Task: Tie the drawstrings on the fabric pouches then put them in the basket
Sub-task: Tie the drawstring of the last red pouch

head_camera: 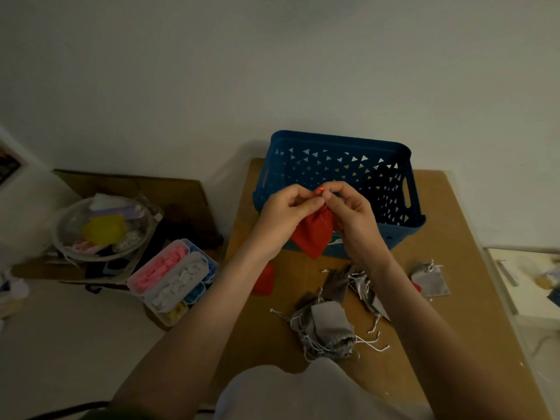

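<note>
Just in front of the basket, over the worktop, the red pouch (pixel 312 234) was hanging in mid-air between both hands. It was a soft matte fabric, mouth gathered into tight little pleats at the top, with the body dropping to a rounded point. The left hand (pixel 283 215) and right hand (pixel 353 215) met right at that gathered neck, and each grip was closed in a fingertip pinch on the thin red drawstring (pixel 321 189). A short bright bit of it poked up between the fingers. Couldn't tell if there was a knot in it.

Right behind sat the blue basket (pixel 333 165), hard plastic, rectangular with rounded corners, walls punched with small triangle holes and a slot handle at each end.

On the tan, wood-looking worktop (pixel 472 268), nearer the person, there was a crumpled heap of grey pouches (pixel 328 328) with pale strings trailing everywhere. A darker brownish pouch (pixel 336 284) lay just past it, and a single flat grey pouch (pixel 430 280) was off to the right. Another red pouch (pixel 265 280) peeked out from under the left forearm.

Off the worktop to the left was a clear compartment box (pixel 172 278) full of pink, white, blue and yellow bits. Beyond it stood a round clear bowl (pixel 103 228) of odds and ends with something yellow in it.
</note>
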